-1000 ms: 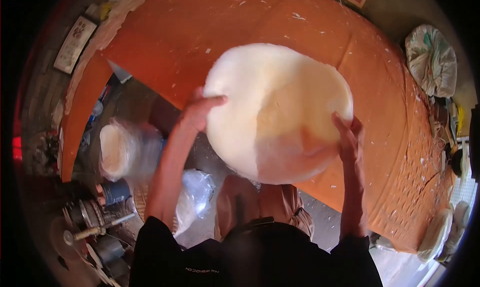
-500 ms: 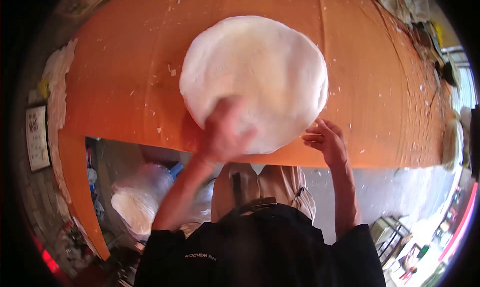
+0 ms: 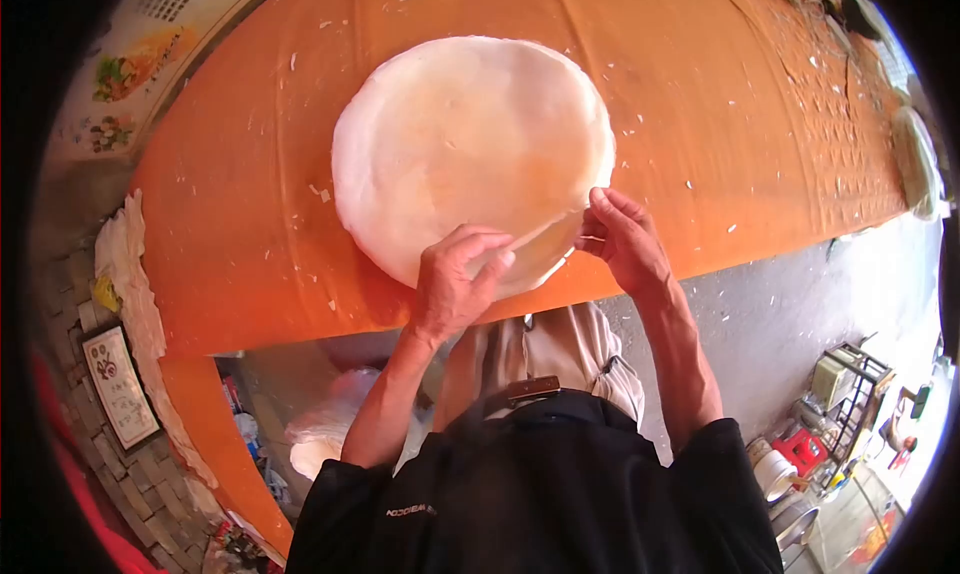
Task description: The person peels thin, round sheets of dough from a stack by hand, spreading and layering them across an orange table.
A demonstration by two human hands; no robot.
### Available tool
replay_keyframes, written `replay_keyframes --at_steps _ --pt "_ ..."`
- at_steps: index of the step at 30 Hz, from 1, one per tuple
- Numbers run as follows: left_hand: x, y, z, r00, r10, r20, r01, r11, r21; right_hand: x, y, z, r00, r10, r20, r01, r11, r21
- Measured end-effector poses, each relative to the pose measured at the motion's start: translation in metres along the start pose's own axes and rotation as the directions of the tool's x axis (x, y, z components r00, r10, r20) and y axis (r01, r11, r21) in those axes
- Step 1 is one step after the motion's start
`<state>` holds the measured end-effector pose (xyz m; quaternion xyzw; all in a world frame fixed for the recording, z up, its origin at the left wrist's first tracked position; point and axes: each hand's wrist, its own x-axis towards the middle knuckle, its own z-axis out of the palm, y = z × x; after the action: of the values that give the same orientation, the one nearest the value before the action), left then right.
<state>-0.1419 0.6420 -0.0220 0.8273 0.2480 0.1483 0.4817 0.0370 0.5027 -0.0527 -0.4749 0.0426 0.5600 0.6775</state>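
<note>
A large round white pad, soft and dough-like, [image 3: 460,134] lies on the orange-covered table in front of me, close to its near edge. Along its near side, a thin sheet edge [image 3: 545,229] appears raised, stretched between my two hands. At the near left part of the pad, my left hand [image 3: 455,282] pinches one end of this edge between thumb and fingers. My right hand [image 3: 628,242] is at the near right rim, thumb and fingertips closed on the other end. The fingers partly hide the gripped spots.
Small white scraps dot the orange table cover [image 3: 700,134]. A framed sign [image 3: 120,386] leans at the left by a brick floor. Below the table's edge is a clear plastic bag [image 3: 335,419]. A metal rack [image 3: 850,384] and a red object [image 3: 802,452] stand at the lower right.
My left hand, blurred before over the pad, is now still and pinching at its near side. My right hand has come up onto the rim. The view has turned and shifted.
</note>
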Motion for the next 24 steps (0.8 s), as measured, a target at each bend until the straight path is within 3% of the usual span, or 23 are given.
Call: replay_keyframes --at_steps 3,6,8,9,10,13,17,21,22,24 --pt "0.003 0.002 -0.003 0.999 -0.034 0.009 0.032 0.986 0.165 -0.003 0.0 -0.005 0.999 -0.015 0.028 0.015 1.0 0.011" --pt "0.005 0.007 -0.013 0.962 -0.246 -0.123 0.249 0.968 0.012 -0.005 0.004 -0.002 1.0 -0.027 0.005 0.027 0.997 -0.077" --pt "0.014 0.01 -0.001 0.966 -0.201 -0.164 0.198 0.98 -0.036 -0.007 -0.006 -0.013 0.997 -0.044 -0.063 0.03 0.978 -0.208" --pt "0.015 0.008 -0.006 0.967 -0.177 -0.184 0.169 0.984 -0.059 -0.005 -0.005 -0.01 0.999 -0.03 -0.04 0.024 0.989 -0.144" --pt "0.017 0.015 -0.008 0.984 -0.156 -0.09 0.161 0.985 0.055 -0.001 -0.003 -0.011 1.0 -0.018 -0.019 0.016 0.997 -0.078" --pt "0.019 0.011 0.01 0.964 0.257 0.061 -0.264 0.922 0.285 0.001 0.002 0.004 0.998 -0.067 0.008 0.066 0.993 0.097" --pt "0.022 0.015 0.022 0.967 0.252 0.036 -0.253 0.935 0.25 0.008 0.01 -0.008 0.99 -0.136 -0.026 0.138 0.976 0.169" --pt "0.028 0.017 0.014 0.956 0.285 0.067 -0.293 0.939 0.179 0.005 0.011 0.009 0.975 -0.205 -0.091 0.212 0.975 0.072" --pt "0.04 0.027 0.044 0.957 0.284 0.061 -0.29 0.943 0.161 0.0 -0.005 -0.017 0.971 -0.215 -0.103 0.221 0.974 0.052" --pt "0.042 0.022 0.041 0.954 0.292 0.065 -0.299 0.94 0.165 -0.004 -0.006 -0.011 0.966 -0.229 -0.124 0.234 0.972 0.029"
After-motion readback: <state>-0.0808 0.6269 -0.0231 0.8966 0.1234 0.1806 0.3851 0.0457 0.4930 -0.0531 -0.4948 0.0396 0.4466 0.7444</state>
